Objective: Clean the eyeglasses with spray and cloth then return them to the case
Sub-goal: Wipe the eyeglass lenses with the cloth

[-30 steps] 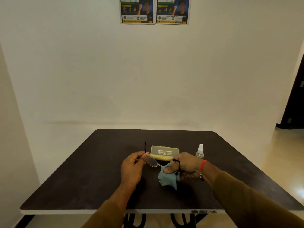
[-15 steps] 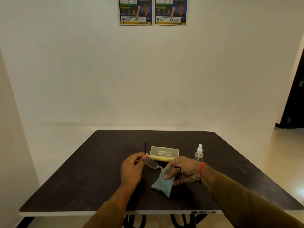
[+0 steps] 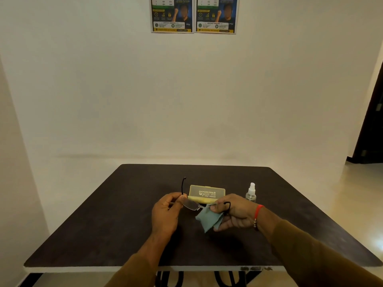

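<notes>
Rimless eyeglasses [image 3: 191,204] with thin black arms are held above the dark table [image 3: 103,224]. My left hand [image 3: 166,212] pinches their left end, and one arm sticks up behind it. My right hand [image 3: 232,214] presses a pale blue-green cloth [image 3: 208,219] around the right lens, thumb on top; the other black arm curls over its fingers. The yellow case [image 3: 207,193] lies just behind the hands, its lid raised. A small clear spray bottle [image 3: 251,193] with a white nozzle stands upright to the right of the case.
A white wall rises close behind the table, with two posters [image 3: 193,14] high on it. A dark doorway [image 3: 371,121] is at the far right. The table's front edge [image 3: 124,268] runs just below my forearms.
The cloth has shifted in my right hand, hanging lower and spreading out as the thumb slides over the right lens. My left hand stays where it was.
</notes>
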